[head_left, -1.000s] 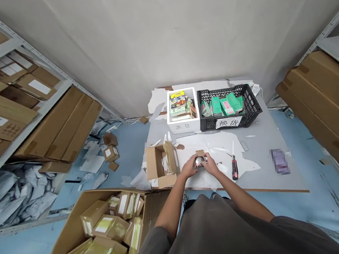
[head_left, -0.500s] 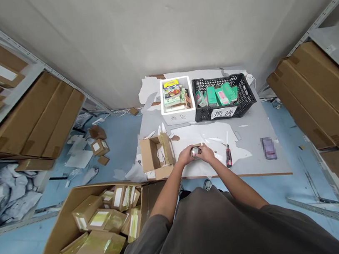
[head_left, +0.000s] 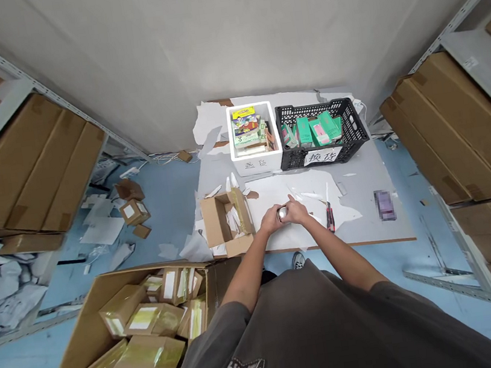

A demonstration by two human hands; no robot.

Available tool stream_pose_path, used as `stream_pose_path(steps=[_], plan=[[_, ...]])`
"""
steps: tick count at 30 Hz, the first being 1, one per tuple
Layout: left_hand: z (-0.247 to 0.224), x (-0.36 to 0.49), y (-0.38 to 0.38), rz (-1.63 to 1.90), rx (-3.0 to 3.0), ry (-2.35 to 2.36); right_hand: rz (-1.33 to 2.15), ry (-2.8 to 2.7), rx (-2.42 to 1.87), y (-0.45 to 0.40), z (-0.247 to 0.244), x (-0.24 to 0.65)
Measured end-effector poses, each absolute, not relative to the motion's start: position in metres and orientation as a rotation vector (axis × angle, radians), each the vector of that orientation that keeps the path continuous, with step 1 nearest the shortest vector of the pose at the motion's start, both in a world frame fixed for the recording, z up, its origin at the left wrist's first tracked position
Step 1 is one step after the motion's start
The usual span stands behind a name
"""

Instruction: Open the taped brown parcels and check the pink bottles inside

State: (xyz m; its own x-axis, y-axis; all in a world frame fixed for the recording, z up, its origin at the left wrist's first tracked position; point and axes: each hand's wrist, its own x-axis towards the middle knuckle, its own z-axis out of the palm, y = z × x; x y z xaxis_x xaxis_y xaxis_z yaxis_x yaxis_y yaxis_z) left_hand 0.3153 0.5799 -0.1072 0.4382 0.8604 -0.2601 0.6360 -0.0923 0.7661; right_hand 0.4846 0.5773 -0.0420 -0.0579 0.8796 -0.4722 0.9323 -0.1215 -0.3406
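Between my two hands, over the white paper on the table, is a small shiny silver object [head_left: 282, 213]; its kind is too small to tell. My left hand [head_left: 271, 220] is closed round its left side. The fingers of my right hand [head_left: 295, 210] close on it from the right. Just right of my hands lies a red and black utility knife [head_left: 330, 216] on the paper. To the left stands an opened cardboard box [head_left: 217, 227] with white scraps of paper in it.
At the table's back stand a white foam box [head_left: 257, 163] of small packages and a black plastic crate [head_left: 354, 147] of green boxes. A big carton [head_left: 73, 330] of taped parcels sits at lower left. A blurred purple item [head_left: 385, 205] lies at right. Shelves flank both sides.
My hands have shifted slightly, still closed on the silver object. The whole view has moved a little with my head.
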Motion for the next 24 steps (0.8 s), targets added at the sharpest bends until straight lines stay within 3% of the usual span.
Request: stream_pose_path(steps=[7,14,21,24], plan=[[-0.097,0.323,0.578,0.241,1.818,1.418,-0.884,2.177,2.25,0.573,0.007,0.498],[-0.073,0.324,0.576,0.237,1.797,1.4,-1.358,2.454,2.342,0.603,0.097,0.54],[0.0,0.327,0.578,0.881,1.843,1.238,-1.575,2.504,2.465,0.626,0.133,0.562],[0.031,0.347,0.577,0.962,1.858,1.242,-1.625,2.491,2.536,0.626,0.135,0.56]])
